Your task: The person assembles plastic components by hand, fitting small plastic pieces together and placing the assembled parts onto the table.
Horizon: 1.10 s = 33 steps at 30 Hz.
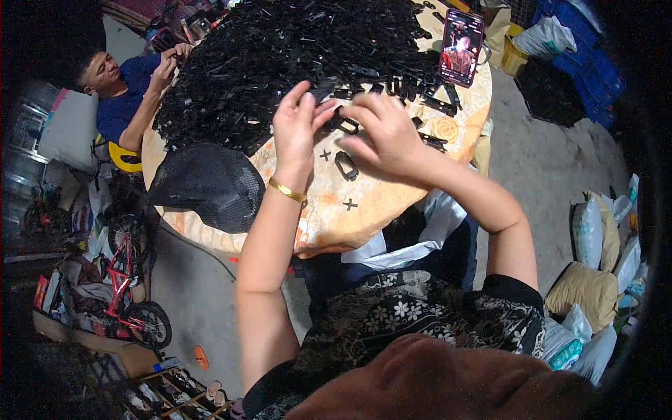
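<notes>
My left hand [295, 133] is raised over the near side of the round table, fingers apart and palm turned inward, with nothing visible in it. Opposite it, my right hand [388, 136] is slightly blurred; its thumb stands away from the bent fingers. A small black plastic piece [348, 127] shows between the hands, close to the right fingertips; whether they touch it is unclear. Below the hands lies a black, ring-shaped plastic part [345, 166]. Beyond them spreads a large heap of black plastic parts [280, 63], with several loose ones near its right edge.
A patterned cloth [329, 227] covers the table. On it are a black mesh bag [210, 185] at left, two small dark crosses [350, 204] and a lit phone [462, 49]. A co-worker [129, 94] sits at the far left, hands at the heap. Sacks [584, 297] stand right.
</notes>
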Tool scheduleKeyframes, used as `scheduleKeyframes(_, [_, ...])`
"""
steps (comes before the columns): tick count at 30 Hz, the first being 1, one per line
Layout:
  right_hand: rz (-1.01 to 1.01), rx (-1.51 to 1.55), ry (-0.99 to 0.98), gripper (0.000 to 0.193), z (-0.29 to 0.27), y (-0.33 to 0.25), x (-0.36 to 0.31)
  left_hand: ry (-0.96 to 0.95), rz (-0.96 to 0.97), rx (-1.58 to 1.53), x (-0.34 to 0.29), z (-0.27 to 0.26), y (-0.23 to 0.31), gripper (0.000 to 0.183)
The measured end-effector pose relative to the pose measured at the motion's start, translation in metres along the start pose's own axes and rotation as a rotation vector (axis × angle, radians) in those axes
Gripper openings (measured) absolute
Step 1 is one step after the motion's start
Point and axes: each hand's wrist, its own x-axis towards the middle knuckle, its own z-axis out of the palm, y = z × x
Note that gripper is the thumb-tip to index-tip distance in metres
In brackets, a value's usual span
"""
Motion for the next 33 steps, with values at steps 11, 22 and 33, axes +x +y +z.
scheduleKeyframes(11, [0.498,0.652,-0.388,0.022,-0.001,0.017,0.017,0.056,-0.021,0.118,0.003,-0.005,-0.013,0.029])
scheduleKeyframes(22, [0.874,0.824,-0.222,0.019,0.012,0.048,0.018,-0.084,0.118,0.359,-0.004,0.002,-0.019,0.031])
scheduleKeyframes(33, [0.758,0.674,-0.021,0.025,0.021,0.030,0.010,0.088,0.296,0.714,-0.013,0.009,-0.011,0.035])
